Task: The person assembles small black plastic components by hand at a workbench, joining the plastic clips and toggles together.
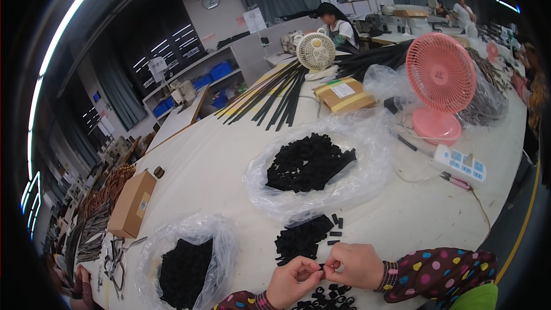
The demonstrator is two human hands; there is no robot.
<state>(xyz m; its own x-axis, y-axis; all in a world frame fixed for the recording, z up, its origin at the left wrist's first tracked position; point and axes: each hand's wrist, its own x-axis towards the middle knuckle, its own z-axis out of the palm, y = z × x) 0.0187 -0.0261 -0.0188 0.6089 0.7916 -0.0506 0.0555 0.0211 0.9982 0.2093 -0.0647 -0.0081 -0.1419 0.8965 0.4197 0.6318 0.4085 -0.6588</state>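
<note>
At the table's near edge, my left hand (291, 282) and my right hand (357, 265) meet fingertip to fingertip. Thumbs and fingers of both pinch a small black strip piece (322, 266), mostly covered by the fingertips. Just beyond them lies a heap of short black strip pieces (302, 237), with several loose ones at its right side. Below my hands are several small black loops (328, 299), partly cut off by the lower edge. Farther off, an opened clear plastic bag (258, 181) holds many black pieces. Another clear bag (150, 258) of dark pieces stands left of my hands.
To the right are a pink fan (441, 74), a white power strip (460, 165) with cords and pink-handled snips (456, 181). A cardboard box (131, 204) stands at the left. Long black straps (281, 95), a wrapped package (344, 95) and a cream fan (315, 51) lie farther back; a co-worker sits beyond.
</note>
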